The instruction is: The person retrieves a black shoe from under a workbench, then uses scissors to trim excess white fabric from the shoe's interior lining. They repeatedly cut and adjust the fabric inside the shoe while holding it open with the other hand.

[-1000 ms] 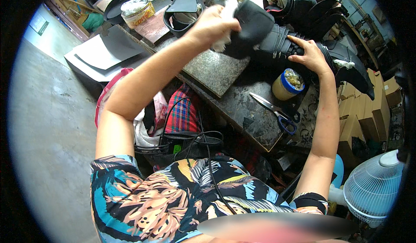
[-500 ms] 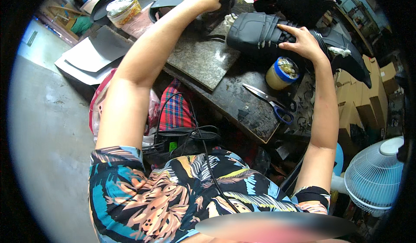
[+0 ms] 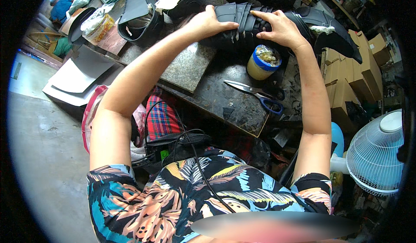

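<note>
A row of black leather shoe uppers [image 3: 236,16], nested one into another, lies across the far part of the dark workbench. On its left end rests my left hand [image 3: 209,24], thumb stretched along the near side and fingers over the far side. My right hand [image 3: 281,29] grips the same row further right, between thumb and forefinger. The fingers' undersides are hidden. Just nearer than the row stands a jar with a blue rim [image 3: 264,62], holding pale yellowish paste. Open-bladed scissors with dark blue handles [image 3: 260,97] lie in front of it.
A stone slab [image 3: 189,67] lies on the bench [image 3: 234,113]. More black uppers [image 3: 139,17] stand far left, beside a plastic-covered tub [image 3: 99,29]. White sheets [image 3: 80,76] jut past the left edge. Cardboard boxes [image 3: 346,82] and a fan [image 3: 376,152] are at right.
My left hand has come back from a far piece with white material and now lies on the row's left end. My right hand stays on the row. The whole view has shifted slightly.
</note>
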`<state>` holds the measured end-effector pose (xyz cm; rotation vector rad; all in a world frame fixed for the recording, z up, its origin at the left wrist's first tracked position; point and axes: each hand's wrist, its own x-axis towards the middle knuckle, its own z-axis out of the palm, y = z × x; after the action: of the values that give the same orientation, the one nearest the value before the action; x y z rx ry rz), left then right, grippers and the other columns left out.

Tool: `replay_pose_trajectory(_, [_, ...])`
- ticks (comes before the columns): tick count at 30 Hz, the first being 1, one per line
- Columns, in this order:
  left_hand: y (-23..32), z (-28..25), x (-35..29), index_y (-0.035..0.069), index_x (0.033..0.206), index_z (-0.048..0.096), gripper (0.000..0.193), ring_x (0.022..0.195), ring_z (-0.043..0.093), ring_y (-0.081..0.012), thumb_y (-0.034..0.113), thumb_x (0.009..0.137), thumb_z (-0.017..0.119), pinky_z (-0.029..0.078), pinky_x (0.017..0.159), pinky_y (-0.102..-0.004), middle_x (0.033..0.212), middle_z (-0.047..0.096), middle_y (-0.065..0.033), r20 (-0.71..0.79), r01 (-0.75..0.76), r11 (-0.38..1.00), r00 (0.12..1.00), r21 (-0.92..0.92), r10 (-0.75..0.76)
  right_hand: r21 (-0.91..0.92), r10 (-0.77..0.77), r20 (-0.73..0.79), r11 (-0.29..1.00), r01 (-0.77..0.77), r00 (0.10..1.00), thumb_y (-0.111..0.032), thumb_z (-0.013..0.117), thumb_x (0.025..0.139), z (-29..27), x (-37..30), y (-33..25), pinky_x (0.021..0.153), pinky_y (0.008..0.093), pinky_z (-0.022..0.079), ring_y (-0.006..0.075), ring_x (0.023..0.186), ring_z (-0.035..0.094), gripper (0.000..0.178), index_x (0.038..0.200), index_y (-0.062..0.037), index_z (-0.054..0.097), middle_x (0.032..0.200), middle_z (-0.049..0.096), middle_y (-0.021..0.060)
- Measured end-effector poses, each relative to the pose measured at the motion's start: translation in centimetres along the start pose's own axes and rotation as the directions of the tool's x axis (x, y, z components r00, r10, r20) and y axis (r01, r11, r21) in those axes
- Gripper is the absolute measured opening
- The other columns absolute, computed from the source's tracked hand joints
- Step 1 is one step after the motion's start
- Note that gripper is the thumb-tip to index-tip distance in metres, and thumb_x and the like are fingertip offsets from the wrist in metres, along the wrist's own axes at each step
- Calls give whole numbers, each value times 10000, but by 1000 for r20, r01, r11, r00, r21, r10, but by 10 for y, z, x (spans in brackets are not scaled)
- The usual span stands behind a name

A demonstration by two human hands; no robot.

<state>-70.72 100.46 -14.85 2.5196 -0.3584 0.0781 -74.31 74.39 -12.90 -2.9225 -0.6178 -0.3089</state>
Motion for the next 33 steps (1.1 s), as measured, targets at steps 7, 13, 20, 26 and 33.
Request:
replay_pose_trajectory(7, [2,11,-12,-92,1449,321,1045,1086,651,-315,281,673,914,541,938,-357,1307,550,-279,70,103,680,995,-726,-76,57,29,-90,998,-24,996,-356,855,708,5,2,2,990,425,513,282,1167,602,762,1397,-307,532,1205,679,87])
replay_pose_trajectory(13, [3,16,-13,-47,1523,216,1160,1163,608,-360,261,656,923,546,953,-412,1332,510,-307,63,70,830,997,-554,-43,84,67,-78,995,-61,995,-303,867,701,12,3,4,1018,421,503,257,1184,596,778,1402,-277,531,1238,676,57])
replay_pose_trajectory(20, [0,8,-10,41,1511,302,1046,973,686,-270,241,684,909,594,805,-358,1282,576,-237,218,226,610,972,-759,-89,159,-71,-185,982,101,980,-403,811,765,-4,-3,23,996,411,506,254,1164,586,644,1349,-250,589,1254,668,54])
replay_pose_trajectory(26, [-5,-15,-13,10,1486,324,1030,919,711,-253,231,668,908,614,754,-353,1196,622,-256,225,222,551,972,-804,-64,-541,59,-496,759,-361,866,-853,592,686,-19,-21,54,1063,663,321,403,1344,439,855,1414,-407,532,1449,526,88])
replay_pose_trajectory(33, [-11,-37,-30,-35,1458,348,954,905,718,-250,247,717,877,625,768,-345,1189,624,-263,233,238,530,969,-814,-77,-372,242,-93,891,-260,966,-885,427,789,-9,-6,69,1082,645,329,436,1323,484,834,1482,-421,442,1473,519,115])
